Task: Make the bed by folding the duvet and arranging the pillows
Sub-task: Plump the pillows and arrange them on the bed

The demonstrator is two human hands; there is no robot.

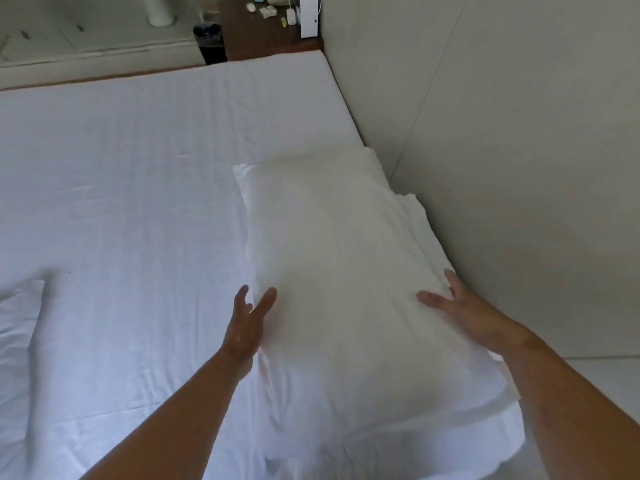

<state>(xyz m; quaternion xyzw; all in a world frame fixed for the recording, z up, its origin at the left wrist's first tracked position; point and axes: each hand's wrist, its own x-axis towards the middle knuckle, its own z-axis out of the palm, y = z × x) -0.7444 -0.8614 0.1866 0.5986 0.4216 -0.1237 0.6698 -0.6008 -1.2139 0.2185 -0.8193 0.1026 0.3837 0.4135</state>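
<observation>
White plump oblong pillow (339,244) between flat left hand (246,327) and right hand (464,313), fingers straight, spread.

The bed sheet (138,202) is plain white with a cool bluish cast. Along its right edge the pillow (346,265) is white, faintly cream. Bedding (17,327) at the left edge is white too. Past the far edge are a dark brown wooden nightstand (263,41), a black bin (207,41) and a white box (309,15). The wall (519,133) is pale grey-beige.
</observation>
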